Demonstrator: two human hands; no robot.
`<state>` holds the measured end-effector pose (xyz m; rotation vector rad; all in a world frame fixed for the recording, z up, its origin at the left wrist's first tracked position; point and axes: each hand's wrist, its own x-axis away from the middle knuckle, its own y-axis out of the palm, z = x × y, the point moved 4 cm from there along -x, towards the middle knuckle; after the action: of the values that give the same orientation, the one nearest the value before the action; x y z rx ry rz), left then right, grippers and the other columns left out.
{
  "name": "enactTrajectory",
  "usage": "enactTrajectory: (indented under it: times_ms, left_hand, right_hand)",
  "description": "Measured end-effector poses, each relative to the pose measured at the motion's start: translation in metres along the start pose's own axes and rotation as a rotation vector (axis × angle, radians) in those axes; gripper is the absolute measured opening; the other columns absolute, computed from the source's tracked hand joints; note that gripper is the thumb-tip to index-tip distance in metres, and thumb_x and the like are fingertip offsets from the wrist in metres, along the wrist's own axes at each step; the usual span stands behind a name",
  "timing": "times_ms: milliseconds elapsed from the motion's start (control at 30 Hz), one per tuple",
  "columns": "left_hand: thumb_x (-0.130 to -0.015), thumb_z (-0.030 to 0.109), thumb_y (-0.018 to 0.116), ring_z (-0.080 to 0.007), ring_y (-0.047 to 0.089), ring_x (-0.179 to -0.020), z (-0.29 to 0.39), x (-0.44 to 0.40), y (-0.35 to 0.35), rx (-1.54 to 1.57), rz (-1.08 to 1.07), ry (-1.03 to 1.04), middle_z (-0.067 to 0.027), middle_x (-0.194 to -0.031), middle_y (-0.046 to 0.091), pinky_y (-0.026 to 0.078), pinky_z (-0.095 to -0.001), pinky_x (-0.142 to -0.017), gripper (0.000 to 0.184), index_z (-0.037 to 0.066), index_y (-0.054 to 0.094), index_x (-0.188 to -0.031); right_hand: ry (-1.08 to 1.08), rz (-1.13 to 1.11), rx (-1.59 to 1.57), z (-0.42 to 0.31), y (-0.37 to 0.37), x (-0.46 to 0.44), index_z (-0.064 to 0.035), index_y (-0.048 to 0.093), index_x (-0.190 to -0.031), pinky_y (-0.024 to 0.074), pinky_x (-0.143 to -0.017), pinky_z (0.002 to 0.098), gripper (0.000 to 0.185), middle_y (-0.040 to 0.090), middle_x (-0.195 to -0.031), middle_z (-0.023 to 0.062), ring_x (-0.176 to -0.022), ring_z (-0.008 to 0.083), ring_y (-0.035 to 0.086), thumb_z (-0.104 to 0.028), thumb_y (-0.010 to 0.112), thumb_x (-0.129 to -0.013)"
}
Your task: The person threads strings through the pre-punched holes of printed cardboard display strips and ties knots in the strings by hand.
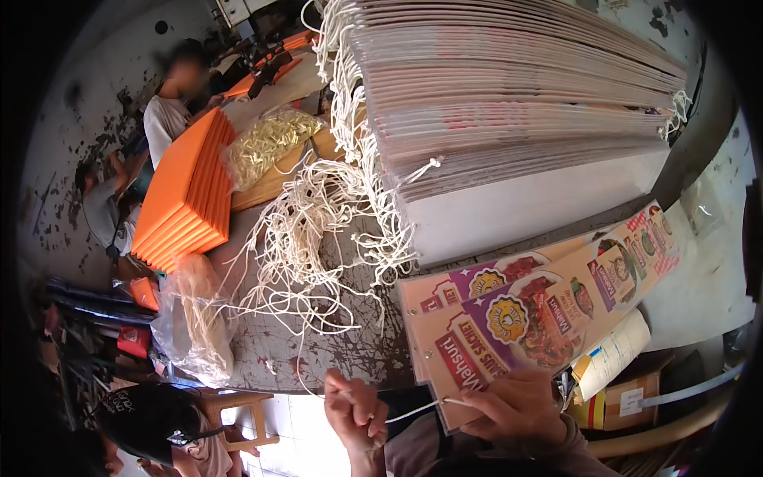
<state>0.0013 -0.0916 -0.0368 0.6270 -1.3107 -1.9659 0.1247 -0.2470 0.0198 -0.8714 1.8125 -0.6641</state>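
Observation:
My left hand (355,409) is closed, its fingers pinching a white string (412,413). That string runs to an eyelet near the lower corner of a printed Mahsuri card (548,318). My right hand (517,407) grips that corner, thumb and fingers close to where the string enters the hole. Another printed card (445,290) of the same kind lies partly under the first. Beyond them rises a thick stack of cards (524,87), with knotted strings along its left edge. A loose tangle of white strings (306,230) spreads over the worn dark table (278,350).
Orange folded pieces (187,191) are stacked at the left, beside a bag of gold-coloured bits (270,143). A clear plastic bag (195,326) hangs at the table's edge. Other people (171,103) are at the far left and lower left. A roll (612,354) and cardboard box (636,393) are right.

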Motion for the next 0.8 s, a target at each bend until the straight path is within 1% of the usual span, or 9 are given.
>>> enactTrajectory:
  times_ms: [33, 67, 133, 300, 433, 500, 600, 700, 800]
  left_hand:
    - [-0.089, 0.024, 0.052, -0.0046, 0.029, -0.042, -0.008, -0.001, 0.000, -0.257, -0.040, 0.005, -0.0002, -0.057, 0.041, 0.027, -0.0191, -0.039, 0.022, 0.006, 0.040, -0.086]
    - [-0.090, 0.026, 0.051, -0.0041, 0.030, -0.044, -0.011, -0.002, 0.000, -0.717, -0.077, -0.056, 0.0021, -0.058, 0.040, 0.025, -0.0201, -0.041, 0.024, 0.004, 0.042, -0.090]
    - [-0.089, 0.027, 0.052, -0.0036, 0.033, -0.047, -0.018, 0.001, 0.010, -0.969, -0.140, -0.112, 0.0022, -0.059, 0.041, 0.028, -0.0194, -0.044, 0.029, 0.000, 0.044, -0.097]
    - [-0.077, 0.002, 0.065, -0.0023, 0.048, -0.054, -0.018, 0.006, 0.024, -1.371, -0.136, -0.193, -0.0018, -0.059, 0.055, 0.037, -0.0165, -0.048, 0.031, -0.005, 0.052, -0.104]
    - [-0.078, 0.000, 0.063, -0.0016, 0.046, -0.052, -0.016, -0.004, 0.020, -1.264, -0.067, -0.145, -0.0012, -0.057, 0.053, 0.035, -0.0152, -0.048, 0.025, -0.005, 0.054, -0.100]
    - [-0.078, 0.000, 0.062, -0.0011, 0.045, -0.052, -0.012, -0.006, 0.020, -1.244, -0.069, -0.154, -0.0007, -0.057, 0.052, 0.034, -0.0153, -0.047, 0.024, -0.005, 0.054, -0.100]
    - [-0.078, -0.001, 0.062, -0.0003, 0.041, -0.050, -0.012, -0.010, 0.019, -1.225, -0.074, -0.146, 0.0007, -0.056, 0.050, 0.030, -0.0155, -0.045, 0.024, -0.004, 0.055, -0.101]
    - [-0.077, -0.001, 0.062, 0.0003, 0.037, -0.050, -0.015, -0.014, 0.017, -1.206, -0.053, -0.119, 0.0016, -0.059, 0.050, 0.027, -0.0159, -0.044, 0.025, -0.003, 0.056, -0.102]
    - [-0.077, -0.001, 0.063, 0.0004, 0.035, -0.050, -0.017, -0.015, 0.011, -1.164, -0.029, -0.087, 0.0008, -0.068, 0.052, 0.026, -0.0160, -0.044, 0.027, -0.002, 0.057, -0.103]
  right_hand:
    - [0.003, -0.039, -0.047, -0.003, 0.002, 0.002, -0.0138, 0.059, -0.088, 0.0428, -0.084, 0.0492, 0.030, 0.049, -0.061, -0.0060, -0.049, 0.0114, 0.052, -0.032, 0.070, -0.067]
    - [-0.017, -0.053, -0.081, -0.006, 0.000, 0.000, -0.0125, 0.059, -0.085, 0.0422, -0.071, 0.0411, 0.029, 0.050, -0.060, -0.0046, -0.049, 0.0122, 0.053, -0.029, 0.071, -0.065]
    - [-0.057, -0.083, -0.149, -0.010, -0.002, -0.006, -0.0099, 0.058, -0.077, 0.0408, -0.046, 0.0247, 0.027, 0.053, -0.060, -0.0017, -0.048, 0.0140, 0.054, -0.025, 0.074, -0.062]
    - [0.024, -0.172, -0.199, -0.008, 0.002, 0.002, -0.0103, 0.057, -0.073, 0.0394, -0.046, 0.0261, 0.023, 0.053, -0.060, -0.0018, -0.048, 0.0133, 0.054, -0.020, 0.075, -0.063]
    - [-0.049, -0.307, -0.556, 0.015, -0.006, -0.003, -0.0083, 0.056, -0.070, 0.0378, -0.046, 0.0281, 0.022, 0.053, -0.060, 0.0000, -0.049, 0.0154, 0.053, -0.021, 0.074, -0.067]
    - [-0.125, 0.036, -0.975, 0.036, -0.017, 0.006, -0.0066, 0.057, -0.069, 0.0372, -0.048, 0.0312, 0.021, 0.053, -0.060, 0.0031, -0.050, 0.0202, 0.051, -0.024, 0.067, -0.075]
    - [0.288, 0.325, -1.123, 0.049, -0.036, 0.010, -0.0076, 0.048, -0.061, 0.0379, -0.059, 0.0417, 0.036, 0.046, -0.067, 0.0091, -0.063, 0.0225, 0.045, -0.029, 0.047, -0.090]
    - [0.373, 0.518, -1.725, 0.084, -0.045, 0.013, -0.0089, 0.039, -0.063, 0.0355, -0.073, 0.0479, 0.040, 0.040, -0.073, 0.0091, -0.069, 0.0197, 0.038, -0.030, 0.032, -0.096]
    - [0.504, 0.661, -1.952, 0.105, -0.049, 0.011, -0.0094, 0.039, -0.069, 0.0360, -0.076, 0.0433, 0.033, 0.040, -0.072, 0.0044, -0.068, 0.0167, 0.038, -0.029, 0.034, -0.096]
